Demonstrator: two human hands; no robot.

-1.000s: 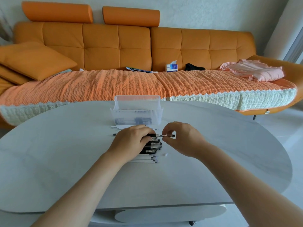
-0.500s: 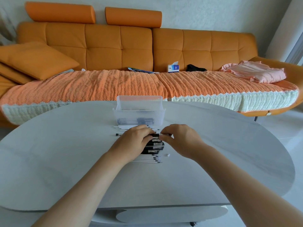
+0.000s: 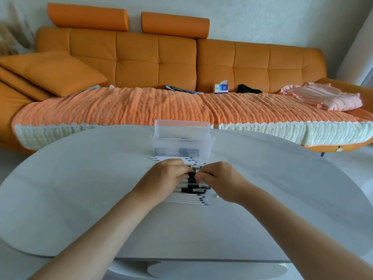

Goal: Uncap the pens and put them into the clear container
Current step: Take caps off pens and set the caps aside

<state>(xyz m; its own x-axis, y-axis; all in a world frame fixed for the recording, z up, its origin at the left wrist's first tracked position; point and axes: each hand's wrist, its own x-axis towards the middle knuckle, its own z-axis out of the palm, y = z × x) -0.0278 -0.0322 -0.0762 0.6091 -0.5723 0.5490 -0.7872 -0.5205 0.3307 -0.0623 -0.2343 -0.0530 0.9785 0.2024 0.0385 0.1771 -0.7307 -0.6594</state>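
While poised over the row of pens (image 3: 187,199) on the white table (image 3: 80,199), gripping one black-capped pen (image 3: 191,174) with the left hand (image 3: 165,178) curled on its barrel, pinching its cap end with the right hand (image 3: 222,180), just in front of the clear container (image 3: 181,147)

**A:** How many pens (image 3: 187,200) lie on the desk (image 3: 80,188)?
**B:** At least ten, in one row. I can't give an exact count, because two hands cover part of it: one left hand (image 3: 167,176) and one right hand (image 3: 220,178).
**A:** Capped ones?
**B:** Four black caps (image 3: 190,190) show.
**A:** Containers?
**B:** One clear container (image 3: 181,146). Its contents are too blurred to count.
**A:** And behind?
**B:** One sofa (image 3: 252,63) with two bolsters (image 3: 88,17), at least two cushions (image 3: 54,71), one tissue box (image 3: 221,88) and one pink garment (image 3: 327,98).
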